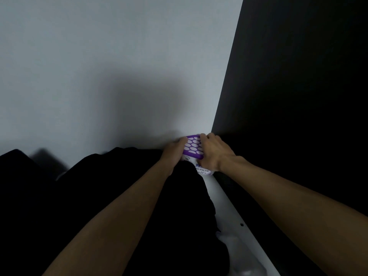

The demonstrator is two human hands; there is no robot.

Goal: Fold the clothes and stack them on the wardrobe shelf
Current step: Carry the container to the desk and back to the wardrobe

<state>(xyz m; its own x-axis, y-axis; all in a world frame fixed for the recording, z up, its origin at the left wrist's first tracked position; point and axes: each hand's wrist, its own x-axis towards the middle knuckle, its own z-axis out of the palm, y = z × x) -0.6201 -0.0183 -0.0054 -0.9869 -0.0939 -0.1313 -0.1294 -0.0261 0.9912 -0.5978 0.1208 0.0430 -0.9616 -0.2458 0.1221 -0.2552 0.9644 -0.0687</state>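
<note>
Currently both hands clamp a purple-lidded box (192,146) in the back corner of the wardrobe shelf (224,194): left hand (175,150) curled on its left side, right hand (216,152) on its right. Dark clothes (119,196) lie heaped under the forearms, apparently on the shelf. Likely clearing stacking room. Next move calls for shifting the box aside without dragging the pile.

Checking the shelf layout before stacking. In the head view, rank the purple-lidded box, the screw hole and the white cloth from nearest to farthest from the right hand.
1. purple-lidded box: held by the right hand, back corner.
2. screw hole: in the white strip, toward the camera.
3. white cloth: farthest, near the bottom of the frame.
</note>
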